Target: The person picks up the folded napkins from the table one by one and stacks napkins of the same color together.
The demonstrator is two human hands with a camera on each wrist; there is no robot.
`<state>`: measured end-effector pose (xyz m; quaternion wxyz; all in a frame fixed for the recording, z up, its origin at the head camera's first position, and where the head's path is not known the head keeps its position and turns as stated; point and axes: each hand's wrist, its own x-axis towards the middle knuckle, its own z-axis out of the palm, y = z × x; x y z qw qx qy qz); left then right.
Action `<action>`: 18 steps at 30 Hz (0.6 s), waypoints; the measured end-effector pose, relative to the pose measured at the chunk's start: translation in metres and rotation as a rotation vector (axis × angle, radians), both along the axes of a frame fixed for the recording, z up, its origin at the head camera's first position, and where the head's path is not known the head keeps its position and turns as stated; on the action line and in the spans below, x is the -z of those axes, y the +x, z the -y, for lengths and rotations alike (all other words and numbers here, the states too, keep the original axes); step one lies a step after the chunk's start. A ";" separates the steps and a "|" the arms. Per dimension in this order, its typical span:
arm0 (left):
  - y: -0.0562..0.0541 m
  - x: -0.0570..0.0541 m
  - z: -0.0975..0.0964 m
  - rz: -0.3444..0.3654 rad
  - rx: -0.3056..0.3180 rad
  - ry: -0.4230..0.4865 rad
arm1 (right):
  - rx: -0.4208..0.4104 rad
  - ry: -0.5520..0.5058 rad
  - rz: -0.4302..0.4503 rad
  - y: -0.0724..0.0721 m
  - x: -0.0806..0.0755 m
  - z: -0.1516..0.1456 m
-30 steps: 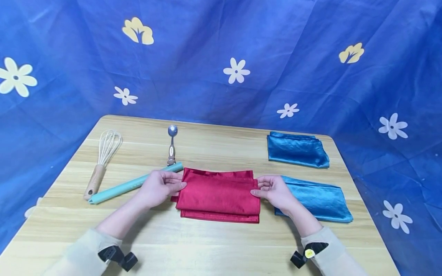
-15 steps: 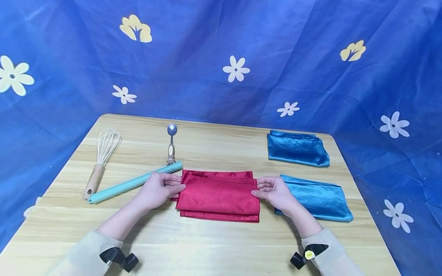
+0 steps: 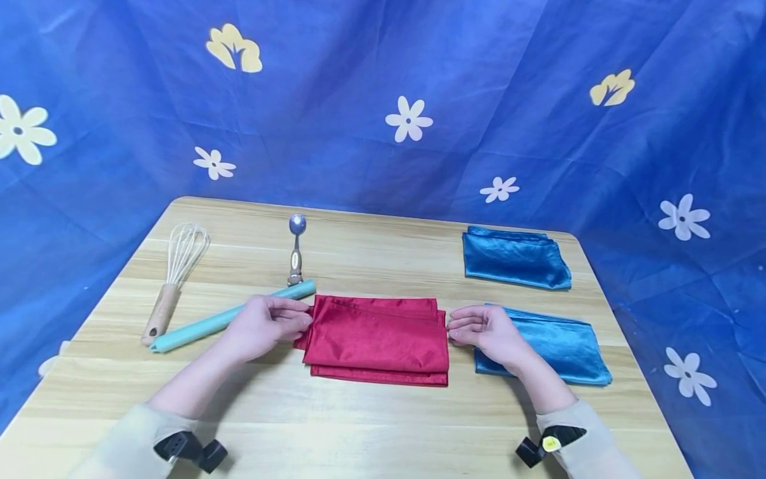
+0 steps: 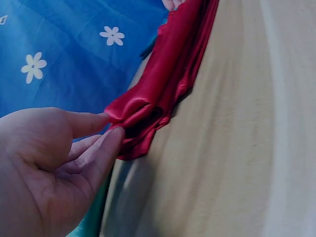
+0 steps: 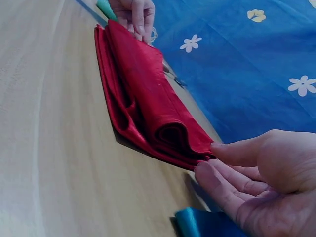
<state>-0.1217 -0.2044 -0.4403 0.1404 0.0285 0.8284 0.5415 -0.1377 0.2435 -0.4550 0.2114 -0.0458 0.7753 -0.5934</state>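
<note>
A folded red cloth [image 3: 377, 342] is laid on the bench [image 3: 359, 429] between left grip [image 3: 263, 326] and right grip [image 3: 489, 332], both loosely spread at its ends — a light, even touch is probably needed so that no layer is dragged askew.

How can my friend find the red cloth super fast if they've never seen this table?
Start at the wooden table and go to its middle, between the left hand and right hand. There lies the red cloth, folded in layers: it's the only red one, unlike the far blue cloth and near blue cloth.
</note>
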 end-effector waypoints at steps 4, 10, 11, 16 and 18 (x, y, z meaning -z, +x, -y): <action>-0.004 -0.009 0.000 -0.008 0.005 0.033 | 0.001 -0.002 -0.012 -0.001 -0.005 -0.010; -0.012 -0.023 -0.013 0.036 0.010 0.124 | -0.001 -0.025 -0.031 -0.007 -0.013 -0.030; -0.013 -0.026 -0.016 0.042 0.012 0.137 | -0.001 -0.025 -0.034 -0.008 -0.015 -0.034; -0.027 -0.035 -0.037 0.029 0.045 0.174 | 0.002 0.004 -0.063 -0.018 -0.024 -0.056; -0.033 -0.037 -0.048 0.028 0.057 0.193 | 0.008 0.011 -0.078 -0.022 -0.029 -0.065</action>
